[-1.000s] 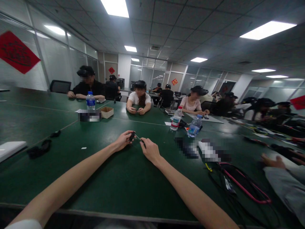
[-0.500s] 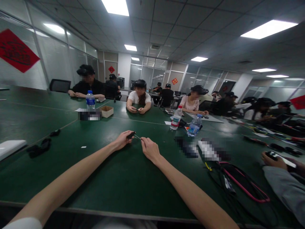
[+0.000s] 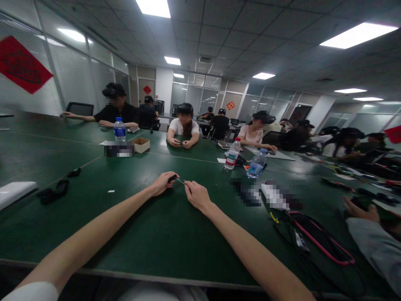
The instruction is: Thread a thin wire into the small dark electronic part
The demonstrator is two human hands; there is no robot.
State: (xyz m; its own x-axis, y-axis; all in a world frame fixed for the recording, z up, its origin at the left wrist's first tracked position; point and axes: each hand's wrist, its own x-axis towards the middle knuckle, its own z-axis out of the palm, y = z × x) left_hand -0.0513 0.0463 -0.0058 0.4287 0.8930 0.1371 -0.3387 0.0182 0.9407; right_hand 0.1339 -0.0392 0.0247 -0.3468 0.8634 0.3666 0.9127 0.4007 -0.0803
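Nearest, the two bare forearms reach in over the green table point(image 3: 156, 251) and the hands meet near its middle, a small gap between them. The left hand point(image 3: 164, 183) has its fingers curled around a small black piece point(image 3: 172, 178), partly hidden by them. A thin rod point(image 3: 179, 180) spans the gap from that piece to the right hand point(image 3: 197, 195), which pinches the rod's far end between thumb and curled fingers; whether rod and piece are one thing I cannot tell. At the right, dark cables and a pink cord point(image 3: 340, 263) lie looped, and beyond them a co-worker's hand point(image 3: 361, 209) shows with a grey sleeve point(image 3: 376, 246). On the left lie a white box point(image 3: 17, 193), a black bundle point(image 3: 54, 192), a smaller black item point(image 3: 74, 172) and, closer to the left hand, a white scrap point(image 3: 110, 191). Farther off to the right, a red-capped bottle point(image 3: 232, 154) stands just beside a blue-capped bottle point(image 3: 257, 164). Across the table to the left are a small box point(image 3: 142, 145) and another bottle point(image 3: 119, 130). At the far side sit a person in black point(image 3: 114, 110), a person in white point(image 3: 184, 127) and a person in pink point(image 3: 253, 133).
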